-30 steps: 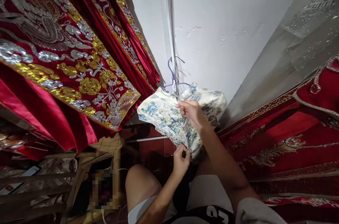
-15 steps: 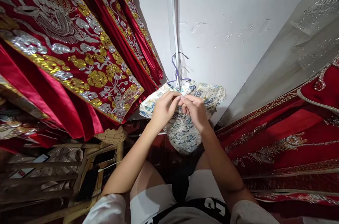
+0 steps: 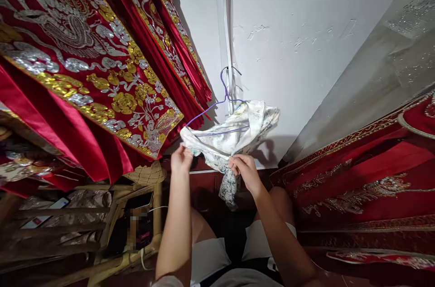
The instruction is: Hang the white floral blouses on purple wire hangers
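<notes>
A pale blue-flowered garment (image 3: pixel 234 135) hangs on a purple wire hanger (image 3: pixel 217 103), hooked on a white pipe against the wall. My left hand (image 3: pixel 181 159) pinches the garment's left edge and holds it out to the side. My right hand (image 3: pixel 243 170) is closed round the gathered lower part of the fabric, which dangles below it. The garment's pale lining faces me.
Red robes with gold and silver embroidery (image 3: pixel 88 74) hang close on the left. More red embroidered cloth (image 3: pixel 367 178) lies on the right beside a grey covered garment (image 3: pixel 374 74). A wooden chair with a woven seat (image 3: pixel 139 196) stands low on the left. The white wall (image 3: pixel 299 42) is ahead.
My hands have dropped from the garment's collar to its lower edges and pulled them apart. The garment has opened out, showing its lining and the hanger's wire.
</notes>
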`<action>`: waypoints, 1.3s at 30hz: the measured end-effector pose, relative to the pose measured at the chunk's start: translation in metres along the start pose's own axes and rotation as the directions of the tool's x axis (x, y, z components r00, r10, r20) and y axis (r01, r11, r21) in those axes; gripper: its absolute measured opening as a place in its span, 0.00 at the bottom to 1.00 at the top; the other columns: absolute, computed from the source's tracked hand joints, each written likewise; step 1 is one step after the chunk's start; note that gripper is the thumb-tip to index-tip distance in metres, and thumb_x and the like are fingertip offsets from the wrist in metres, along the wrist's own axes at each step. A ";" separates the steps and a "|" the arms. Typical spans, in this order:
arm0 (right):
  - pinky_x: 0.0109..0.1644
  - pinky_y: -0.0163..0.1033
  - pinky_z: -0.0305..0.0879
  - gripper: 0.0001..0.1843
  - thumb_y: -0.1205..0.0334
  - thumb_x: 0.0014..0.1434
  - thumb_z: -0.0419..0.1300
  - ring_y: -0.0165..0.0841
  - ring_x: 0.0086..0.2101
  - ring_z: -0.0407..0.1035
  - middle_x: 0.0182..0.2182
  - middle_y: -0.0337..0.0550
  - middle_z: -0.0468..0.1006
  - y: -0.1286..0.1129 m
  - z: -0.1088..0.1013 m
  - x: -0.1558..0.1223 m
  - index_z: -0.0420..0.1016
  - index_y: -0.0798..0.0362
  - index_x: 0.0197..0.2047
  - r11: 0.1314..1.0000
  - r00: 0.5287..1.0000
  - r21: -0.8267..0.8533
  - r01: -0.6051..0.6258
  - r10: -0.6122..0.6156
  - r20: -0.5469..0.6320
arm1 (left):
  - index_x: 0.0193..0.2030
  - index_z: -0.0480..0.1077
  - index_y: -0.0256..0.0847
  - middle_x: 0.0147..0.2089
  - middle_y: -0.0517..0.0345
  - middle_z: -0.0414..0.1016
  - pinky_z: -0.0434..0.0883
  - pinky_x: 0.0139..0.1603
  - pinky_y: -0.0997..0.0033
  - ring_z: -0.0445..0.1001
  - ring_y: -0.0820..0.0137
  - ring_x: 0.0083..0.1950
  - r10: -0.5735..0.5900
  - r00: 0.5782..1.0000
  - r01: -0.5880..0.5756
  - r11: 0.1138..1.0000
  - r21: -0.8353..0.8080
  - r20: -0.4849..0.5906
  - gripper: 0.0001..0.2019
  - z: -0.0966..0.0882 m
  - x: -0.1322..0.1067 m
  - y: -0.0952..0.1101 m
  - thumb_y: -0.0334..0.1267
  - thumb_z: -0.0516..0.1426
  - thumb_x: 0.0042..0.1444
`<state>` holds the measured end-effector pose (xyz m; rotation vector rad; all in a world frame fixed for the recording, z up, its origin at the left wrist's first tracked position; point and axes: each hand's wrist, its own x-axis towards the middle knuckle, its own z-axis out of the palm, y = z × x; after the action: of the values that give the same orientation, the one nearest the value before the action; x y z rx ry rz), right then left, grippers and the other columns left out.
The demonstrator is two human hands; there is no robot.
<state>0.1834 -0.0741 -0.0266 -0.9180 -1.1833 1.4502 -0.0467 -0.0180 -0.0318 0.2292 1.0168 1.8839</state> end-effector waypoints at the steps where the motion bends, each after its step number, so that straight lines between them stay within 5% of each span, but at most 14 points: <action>1: 0.25 0.36 0.51 0.17 0.52 0.53 0.61 0.27 0.17 0.55 0.13 0.34 0.63 0.002 0.000 -0.002 0.72 0.52 0.19 1.000 1.000 0.007 -0.016 0.016 0.001 | 0.34 0.69 0.36 0.33 0.52 0.77 0.75 0.43 0.72 0.78 0.71 0.38 -0.035 0.999 0.035 0.999 0.024 -0.013 0.15 -0.007 -0.006 -0.016 0.21 0.46 0.64; 5: 0.24 0.36 0.49 0.17 0.52 0.53 0.60 0.27 0.16 0.54 0.12 0.34 0.63 0.011 -0.017 -0.011 0.71 0.51 0.18 0.997 0.997 -0.025 -0.075 0.075 0.004 | 0.35 0.72 0.37 0.35 0.52 0.78 0.74 0.43 0.72 0.78 0.70 0.37 -0.082 0.997 0.083 0.988 0.127 -0.010 0.07 -0.024 -0.036 -0.068 0.27 0.53 0.61; 8: 0.25 0.36 0.51 0.17 0.55 0.56 0.59 0.28 0.17 0.54 0.11 0.35 0.63 0.018 -0.041 -0.021 0.70 0.51 0.18 0.970 0.976 -0.182 -0.159 0.182 0.117 | 0.33 0.73 0.36 0.34 0.55 0.78 0.71 0.39 0.73 0.76 0.70 0.35 -0.110 0.990 0.086 0.965 0.247 0.085 0.04 -0.023 -0.051 -0.079 0.33 0.63 0.53; 11: 0.28 0.38 0.55 0.20 0.51 0.61 0.60 0.30 0.20 0.58 0.15 0.37 0.67 0.020 -0.059 -0.023 0.73 0.52 0.21 0.915 0.958 -0.361 -0.182 0.248 0.145 | 0.35 0.72 0.39 0.34 0.58 0.75 0.70 0.39 0.72 0.72 0.70 0.35 0.031 0.956 -0.154 0.900 0.407 0.293 0.12 -0.008 -0.067 -0.068 0.46 0.63 0.56; 15: 0.43 0.41 0.65 0.27 0.35 0.65 0.55 0.38 0.37 0.70 0.34 0.45 0.79 0.015 -0.059 -0.008 0.79 0.50 0.37 0.945 0.994 -0.321 -0.067 0.091 0.059 | 0.40 0.70 0.42 0.35 0.58 0.70 0.69 0.39 0.70 0.69 0.69 0.35 0.158 0.811 -0.437 0.803 0.405 0.563 0.16 0.020 -0.101 -0.047 0.53 0.56 0.64; 19: 0.50 0.46 0.68 0.42 0.19 0.58 0.44 0.43 0.47 0.72 0.39 0.48 0.80 0.006 -0.038 0.006 0.78 0.47 0.46 0.988 0.947 -0.029 -0.149 0.151 0.284 | 0.41 0.73 0.42 0.39 0.54 0.74 0.71 0.48 0.65 0.73 0.65 0.42 0.052 0.594 -0.618 0.669 0.414 0.802 0.13 0.042 -0.129 -0.032 0.48 0.55 0.68; 21: 0.47 0.46 0.70 0.45 0.16 0.55 0.44 0.43 0.45 0.74 0.36 0.47 0.80 -0.004 -0.029 0.008 0.78 0.47 0.46 0.979 0.908 0.042 -0.200 0.170 0.383 | 0.44 0.76 0.43 0.47 0.49 0.75 0.70 0.57 0.61 0.74 0.61 0.52 0.075 0.526 -0.697 0.610 0.378 0.847 0.11 0.045 -0.127 -0.025 0.46 0.56 0.68; 25: 0.44 0.44 0.70 0.30 0.33 0.50 0.68 0.40 0.38 0.74 0.33 0.44 0.79 -0.039 -0.030 0.010 0.78 0.52 0.42 0.982 0.813 -0.108 -0.154 0.188 0.551 | 0.61 0.72 0.46 0.62 0.45 0.72 0.65 0.66 0.57 0.68 0.57 0.65 -0.039 0.495 -0.657 0.637 0.403 0.868 0.19 0.033 -0.104 -0.020 0.48 0.57 0.67; 28: 0.35 0.39 0.65 0.14 0.55 0.48 0.72 0.34 0.29 0.69 0.28 0.39 0.77 -0.067 -0.041 0.021 0.75 0.54 0.31 0.931 0.783 -0.362 0.056 0.184 0.594 | 0.51 0.77 0.42 0.46 0.50 0.79 0.72 0.50 0.63 0.76 0.57 0.50 -0.397 0.396 -0.540 0.629 0.560 0.828 0.20 0.011 -0.091 -0.022 0.54 0.53 0.67; 30: 0.32 0.36 0.60 0.08 0.63 0.48 0.68 0.31 0.26 0.64 0.24 0.36 0.73 -0.077 -0.049 0.037 0.72 0.53 0.27 0.840 0.870 -0.488 0.239 0.038 0.492 | 0.35 0.76 0.39 0.32 0.56 0.75 0.68 0.37 0.69 0.72 0.64 0.36 -0.535 0.422 -0.582 0.459 0.672 0.732 0.22 -0.005 -0.086 -0.019 0.56 0.54 0.65; 32: 0.32 0.36 0.59 0.05 0.67 0.48 0.64 0.31 0.26 0.62 0.24 0.35 0.72 -0.079 -0.055 0.059 0.74 0.52 0.31 0.767 0.937 -0.561 0.312 -0.152 0.314 | 0.27 0.71 0.38 0.25 0.60 0.68 0.59 0.30 0.72 0.64 0.70 0.28 -0.543 0.548 -0.648 0.205 0.733 0.636 0.21 -0.020 -0.081 -0.010 0.54 0.56 0.62; 34: 0.35 0.37 0.61 0.15 0.68 0.48 0.61 0.33 0.28 0.65 0.28 0.36 0.76 -0.073 -0.060 0.084 0.77 0.49 0.41 0.754 0.957 -0.590 0.289 -0.245 0.155 | 0.24 0.67 0.39 0.22 0.62 0.64 0.54 0.28 0.72 0.60 0.72 0.25 -0.531 0.624 -0.665 0.024 0.746 0.573 0.20 -0.032 -0.077 0.005 0.52 0.58 0.58; 36: 0.39 0.38 0.64 0.22 0.69 0.47 0.61 0.36 0.32 0.67 0.33 0.39 0.80 -0.064 -0.064 0.105 0.78 0.48 0.47 0.755 0.964 -0.603 0.258 -0.246 0.104 | 0.23 0.67 0.40 0.22 0.62 0.65 0.54 0.28 0.72 0.60 0.72 0.25 -0.594 0.609 -0.661 -0.014 0.750 0.526 0.18 -0.041 -0.073 0.021 0.50 0.60 0.56; 39: 0.41 0.38 0.64 0.13 0.68 0.47 0.59 0.37 0.33 0.68 0.32 0.41 0.79 -0.053 -0.070 0.121 0.79 0.50 0.37 0.742 0.971 -0.627 0.239 -0.185 0.151 | 0.25 0.70 0.40 0.24 0.60 0.70 0.57 0.30 0.71 0.64 0.70 0.26 -0.640 0.589 -0.660 -0.028 0.751 0.494 0.14 -0.050 -0.071 0.042 0.47 0.59 0.55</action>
<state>0.2382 0.0598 0.0131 -1.1364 -1.8431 0.8916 -0.0633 -0.1110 -0.0152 1.9101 1.4303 0.1851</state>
